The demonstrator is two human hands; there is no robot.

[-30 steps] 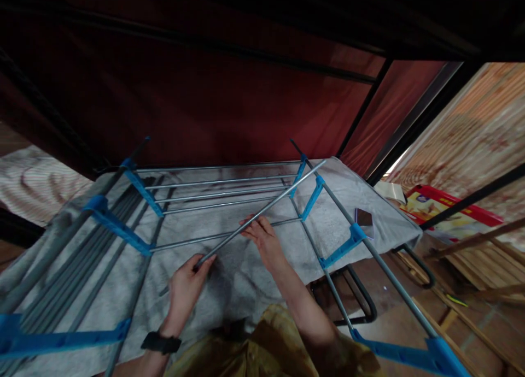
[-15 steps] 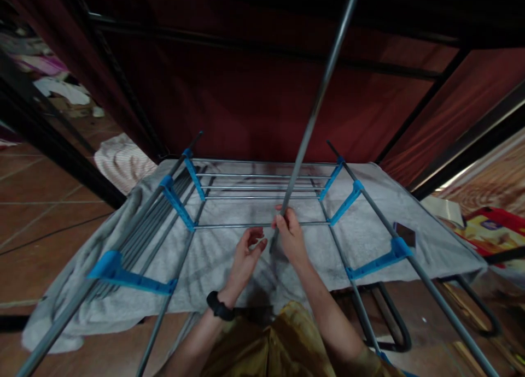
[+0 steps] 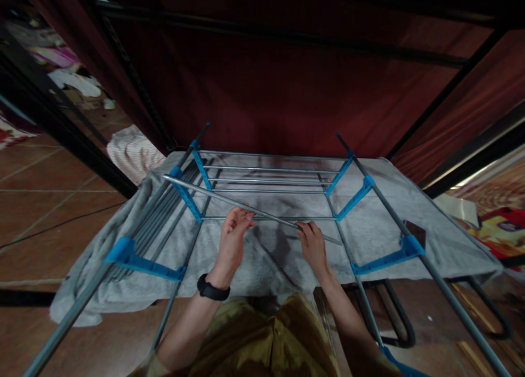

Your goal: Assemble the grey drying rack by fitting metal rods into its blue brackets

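Note:
A loose grey metal tube (image 3: pixel 205 192) lies slantwise in front of me, its left end higher in view than its right. My right hand (image 3: pixel 314 246) grips it near the right end, fingers wrapped over the top. My left hand (image 3: pixel 233 232), with a black band on the wrist, has its fingers curled round the tube left of its middle. Around my hands stands a rack frame of metal tubes joined by blue plastic brackets (image 3: pixel 141 265), including another blue bracket (image 3: pixel 388 258) on the right. Several thin crossbars (image 3: pixel 270 191) span its far end.
A grey blanket (image 3: pixel 274 262) covers the low bed under the frame. Several more tubes (image 3: pixel 159 216) lie in a bundle at the left. A dark phone (image 3: pixel 416 235) rests on the right side. A dark red curtain (image 3: pixel 270 93) hangs behind, between black posts.
The loose tube has swung from nearly upright to a slanting, crosswise position. My left hand has come onto it, and my right hand has moved right with it.

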